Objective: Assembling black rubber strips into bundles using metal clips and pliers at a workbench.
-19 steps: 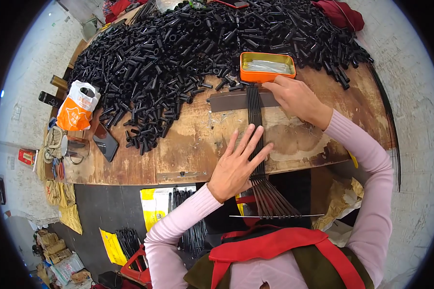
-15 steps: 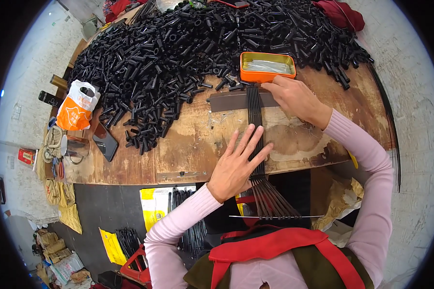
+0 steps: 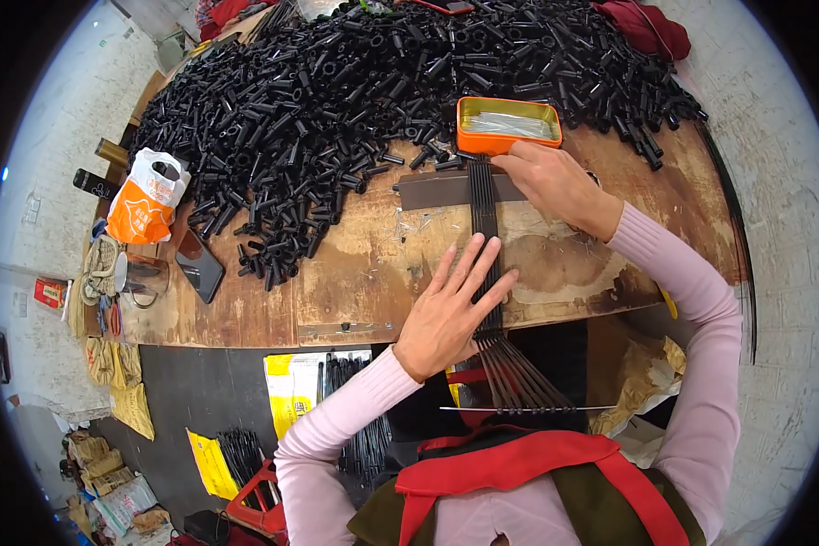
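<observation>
My left hand (image 3: 450,305) lies flat with its fingers spread over a row of thin black rods (image 3: 483,205), pressing them to the table. The rods run side by side across a dark flat strip (image 3: 432,191). Below the table's front edge they fan out to a thin metal rod (image 3: 519,409) near my lap. My right hand (image 3: 555,185) is closed in a pinch at the rods' far end. Whatever its fingertips hold is hidden or too small to name. Just beyond them stands an orange tin (image 3: 510,143) with thin silvery wires or pins (image 3: 508,126) inside.
A large heap of black tubular pieces (image 3: 291,118) covers the table's (image 3: 355,273) far side. At left are a phone (image 3: 199,266), a clear cup (image 3: 143,278) and an orange-white bag (image 3: 146,200). Bundled black rods (image 3: 362,446) and crumpled brown paper (image 3: 642,387) sit below the table edge.
My right fingertips have shifted slightly left toward the rods' far end. My left hand stays flat on the rods. The whole view has moved a little.
</observation>
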